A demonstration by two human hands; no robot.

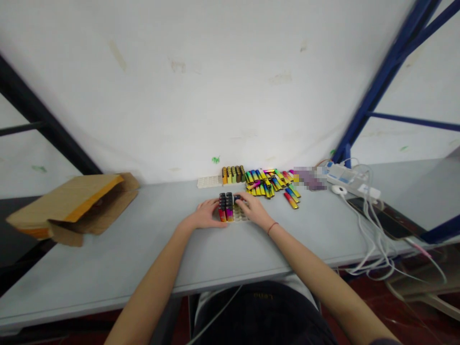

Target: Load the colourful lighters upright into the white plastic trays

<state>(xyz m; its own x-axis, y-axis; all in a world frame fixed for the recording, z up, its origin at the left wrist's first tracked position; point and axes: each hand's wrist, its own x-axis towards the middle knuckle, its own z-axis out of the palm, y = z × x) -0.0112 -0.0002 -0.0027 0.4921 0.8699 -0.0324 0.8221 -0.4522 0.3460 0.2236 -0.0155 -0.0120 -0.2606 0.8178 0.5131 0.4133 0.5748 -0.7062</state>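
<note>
In the head view, two rows of lighters (pixel 226 211) with black tops and red to purple bodies stand upright in the left part of a pale holder tray (pixel 241 215) with round slots. My left hand (pixel 207 214) is curled round the tray's left end, thumb along the front and fingers at the side. Over the slots just right of those rows, my right hand (pixel 252 209) pinches a lighter (pixel 236 198) whose black top shows; its lower part is hidden.
Behind lie a heap of shiny multicoloured lighter sleeves (pixel 268 184), a filled block of lighters (pixel 233 175) and another pale tray (pixel 210 181). A torn cardboard box (pixel 75 201) sits left. Right are a power strip (pixel 354 182), white cables (pixel 373 230) and a dark phone-like slab (pixel 386 218).
</note>
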